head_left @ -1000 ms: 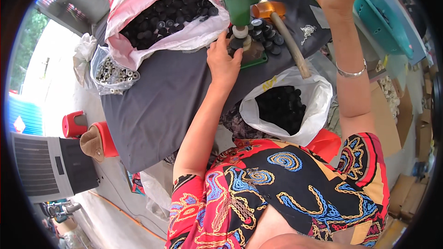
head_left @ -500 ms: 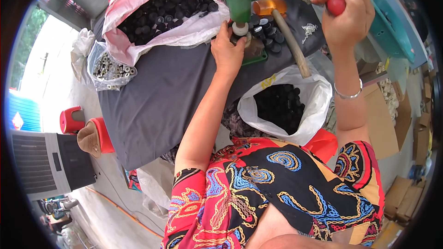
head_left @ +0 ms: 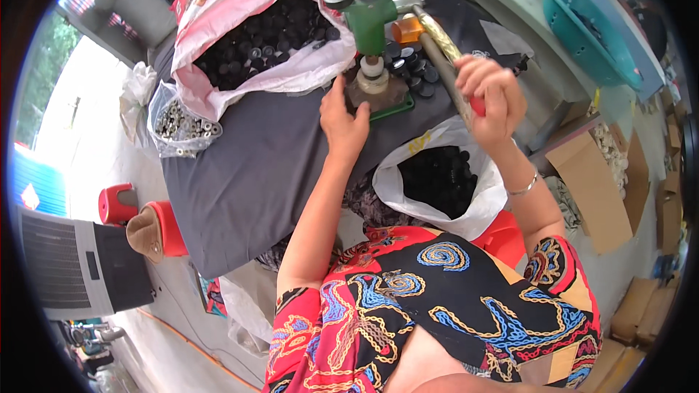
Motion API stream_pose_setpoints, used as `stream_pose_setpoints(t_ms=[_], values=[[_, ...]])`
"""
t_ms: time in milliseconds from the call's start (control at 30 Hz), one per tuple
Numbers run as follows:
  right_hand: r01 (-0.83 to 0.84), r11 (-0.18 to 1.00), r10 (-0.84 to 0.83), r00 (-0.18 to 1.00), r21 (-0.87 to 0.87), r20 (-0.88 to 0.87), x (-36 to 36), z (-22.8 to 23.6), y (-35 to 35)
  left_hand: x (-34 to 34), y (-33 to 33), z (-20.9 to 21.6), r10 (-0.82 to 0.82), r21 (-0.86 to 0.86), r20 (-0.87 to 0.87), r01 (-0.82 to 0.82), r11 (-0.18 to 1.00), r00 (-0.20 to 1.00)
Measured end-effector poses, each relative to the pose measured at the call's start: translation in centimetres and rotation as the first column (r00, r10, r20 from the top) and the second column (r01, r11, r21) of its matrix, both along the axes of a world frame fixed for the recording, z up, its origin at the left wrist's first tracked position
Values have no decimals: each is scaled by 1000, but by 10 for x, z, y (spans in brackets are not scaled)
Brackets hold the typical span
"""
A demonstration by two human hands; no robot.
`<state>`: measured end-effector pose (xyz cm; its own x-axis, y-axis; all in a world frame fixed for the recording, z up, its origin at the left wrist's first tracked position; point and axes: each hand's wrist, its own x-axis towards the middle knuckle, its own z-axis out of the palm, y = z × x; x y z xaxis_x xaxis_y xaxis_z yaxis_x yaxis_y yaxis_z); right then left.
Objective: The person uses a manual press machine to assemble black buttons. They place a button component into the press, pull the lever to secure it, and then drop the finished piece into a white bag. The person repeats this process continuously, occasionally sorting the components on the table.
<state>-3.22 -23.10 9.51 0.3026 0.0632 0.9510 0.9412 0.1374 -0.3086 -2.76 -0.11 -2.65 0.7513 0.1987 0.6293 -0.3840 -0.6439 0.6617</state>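
A green hand press (head_left: 366, 25) stands at the table's far edge, its white and cream die (head_left: 373, 76) above a green base plate. My right hand (head_left: 494, 98) is closed round the red-knobbed end of the press lever (head_left: 439, 29), which has a yellowish wrapping. My left hand (head_left: 344, 122) is beside the near left side of the die, thumb and fingers apart, with nothing visible in it. Small black round caps (head_left: 419, 69) lie right of the press. Whether a cap sits inside the die is hidden.
A big pink-lined sack (head_left: 191, 80) of black caps lies left of the press, beside a clear bag of small metal parts (head_left: 182, 127). A white bag (head_left: 389, 182) holding black pieces stands near my body. An orange-headed mallet (head_left: 408, 28) lies behind the lever.
My right hand has pulled the lever down, toward me and leftward. My left hand has drawn back slightly from the die. The whole view has shifted a little.
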Motion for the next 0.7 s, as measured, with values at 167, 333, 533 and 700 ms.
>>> stream_pose_setpoints(t_ms=[167,333,533,700], values=[[6,1000,-10,987,-22,-158,35,97,24,-12,17,-8,72,85,0,-72,994,997],[-46,997,69,909,68,-411,101,150,51,-11,18,-4,27,169,-14,-24,985,1000],[220,975,-224,962,-40,-155,102,124,35,-4,4,3,-64,274,-56,77,959,996],[634,586,-764,639,-505,-84,88,0,-14,2,-1,2,-25,306,-120,61,950,993]])
